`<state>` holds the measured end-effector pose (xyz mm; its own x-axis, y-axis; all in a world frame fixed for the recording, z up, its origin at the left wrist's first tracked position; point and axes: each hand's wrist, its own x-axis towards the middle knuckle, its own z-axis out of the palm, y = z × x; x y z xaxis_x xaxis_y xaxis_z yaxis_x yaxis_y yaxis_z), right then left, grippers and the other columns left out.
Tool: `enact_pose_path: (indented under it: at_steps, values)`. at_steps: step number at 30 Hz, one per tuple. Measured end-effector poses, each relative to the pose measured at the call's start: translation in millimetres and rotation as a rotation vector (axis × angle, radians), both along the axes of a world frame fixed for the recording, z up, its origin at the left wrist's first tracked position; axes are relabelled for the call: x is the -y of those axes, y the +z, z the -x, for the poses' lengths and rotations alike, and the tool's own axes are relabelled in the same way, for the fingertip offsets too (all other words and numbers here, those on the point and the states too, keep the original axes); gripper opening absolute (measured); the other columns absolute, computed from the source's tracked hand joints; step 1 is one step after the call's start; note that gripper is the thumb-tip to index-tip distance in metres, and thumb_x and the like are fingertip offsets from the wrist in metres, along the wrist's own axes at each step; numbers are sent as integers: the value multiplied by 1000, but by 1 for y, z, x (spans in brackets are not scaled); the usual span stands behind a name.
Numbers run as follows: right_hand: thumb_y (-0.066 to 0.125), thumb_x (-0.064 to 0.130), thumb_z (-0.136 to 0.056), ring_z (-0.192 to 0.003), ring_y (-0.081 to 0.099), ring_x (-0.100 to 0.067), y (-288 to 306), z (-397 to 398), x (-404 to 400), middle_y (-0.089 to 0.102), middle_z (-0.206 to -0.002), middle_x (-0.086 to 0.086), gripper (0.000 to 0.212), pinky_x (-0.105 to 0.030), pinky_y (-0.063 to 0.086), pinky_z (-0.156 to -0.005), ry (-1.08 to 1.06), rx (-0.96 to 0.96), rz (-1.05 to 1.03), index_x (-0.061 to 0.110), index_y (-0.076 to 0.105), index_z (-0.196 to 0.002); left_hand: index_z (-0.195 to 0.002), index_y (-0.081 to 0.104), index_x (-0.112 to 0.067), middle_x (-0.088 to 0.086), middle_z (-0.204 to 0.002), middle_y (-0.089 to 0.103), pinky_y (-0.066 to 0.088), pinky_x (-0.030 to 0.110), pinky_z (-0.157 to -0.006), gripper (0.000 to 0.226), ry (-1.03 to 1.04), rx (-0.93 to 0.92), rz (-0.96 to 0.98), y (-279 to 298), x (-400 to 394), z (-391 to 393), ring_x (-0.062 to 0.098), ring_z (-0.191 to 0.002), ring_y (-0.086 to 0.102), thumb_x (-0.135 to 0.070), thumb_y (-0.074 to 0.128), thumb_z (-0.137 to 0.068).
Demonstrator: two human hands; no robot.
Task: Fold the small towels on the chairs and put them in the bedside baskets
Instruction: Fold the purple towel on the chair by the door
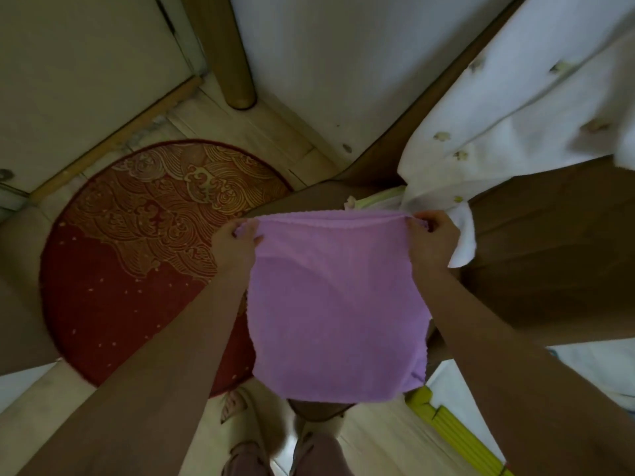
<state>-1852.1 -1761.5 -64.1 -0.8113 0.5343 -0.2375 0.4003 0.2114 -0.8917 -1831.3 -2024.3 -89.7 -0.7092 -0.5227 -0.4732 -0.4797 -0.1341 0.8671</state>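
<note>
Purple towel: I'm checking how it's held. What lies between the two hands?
In the head view, only the purple towel's top edge spans from the left hand to the right hand, each pinching a corner.

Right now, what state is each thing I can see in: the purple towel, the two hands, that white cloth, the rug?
Purple towel: held up by its top corners, hanging spread out, not yet folded.
Left hand: pinching the top left corner.
Right hand: pinching the top right corner.
White cloth: draped over the brown furniture, crumpled.
Red rug: lying flat on the floor.
</note>
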Motion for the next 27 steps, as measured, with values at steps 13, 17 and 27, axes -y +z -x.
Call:
enact_pose_path:
  at_steps: [13, 17, 27]
  values:
    - [41, 22, -94, -132, 43, -34, -128, -21, 11, 51, -140, -21, 47, -47, 30, -107, 859, -270, -849, 0, 54, -133, -128, 57, -5, 8, -133, 54, 27, 29, -111, 34, -810, -402, 670, -95, -39, -10, 23, -127, 46, -15, 44, -98]
    - [32, 41, -96, -142, 33, -32, -142, 2, -8, 34, -155, -11, 58, -39, 13, -114, 996, -151, -1108, 16, 37, -148, -152, 22, -20, 3, -160, 17, -7, 39, -119, 61, -1173, -320, 1084, -123, -49, 13, 29, -149, 9, -49, 18, -98]
    - [23, 41, -97, -140, 35, -32, -112, -22, -3, 39, -149, -21, 65, -37, 16, -117, 476, 6, -701, -1, 36, -145, -154, 7, -13, 14, -161, 2, -8, 52, -116, 68, -990, 19, 1212, -106, -64, 16, 41, -147, 0, -52, 22, -100]
